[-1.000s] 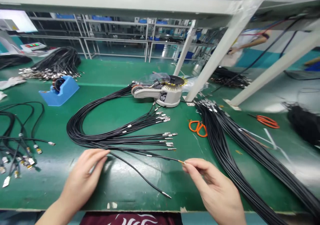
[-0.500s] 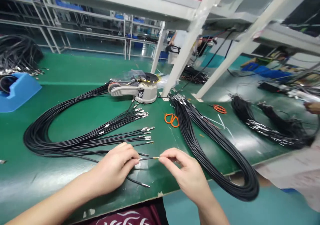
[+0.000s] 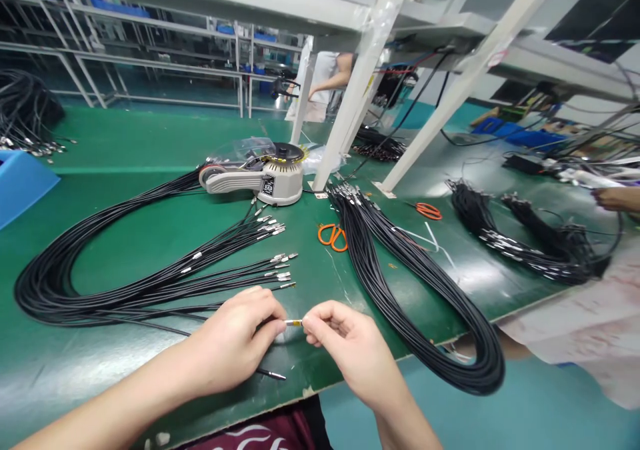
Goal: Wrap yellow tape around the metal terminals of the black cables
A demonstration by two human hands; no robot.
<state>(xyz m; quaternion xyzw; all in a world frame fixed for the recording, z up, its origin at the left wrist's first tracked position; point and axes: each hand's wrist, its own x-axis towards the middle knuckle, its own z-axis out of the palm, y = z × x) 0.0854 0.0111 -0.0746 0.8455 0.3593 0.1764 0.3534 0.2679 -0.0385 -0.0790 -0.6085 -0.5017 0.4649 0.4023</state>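
Observation:
Between my two hands is the end of a black cable, with a silver sleeve and a yellow band showing in the short gap. My left hand pinches it from the left, thumb against fingers. From the right, the closed fingertips of my right hand meet the yellow part. Another cable's metal tip pokes out below my left hand. Behind the hands, a curved bundle of black cables lies on the green table, its silver-tipped ends fanned toward the right.
A grey tape dispenser stands behind the bundle. Orange-handled scissors lie beside a second cable bundle, which overhangs the table edge. Metal posts rise from the table. At right, a person's hand is near more cables.
My left hand has slid right along the cable to its end, closing the gap to my right hand. The view has turned to the right.

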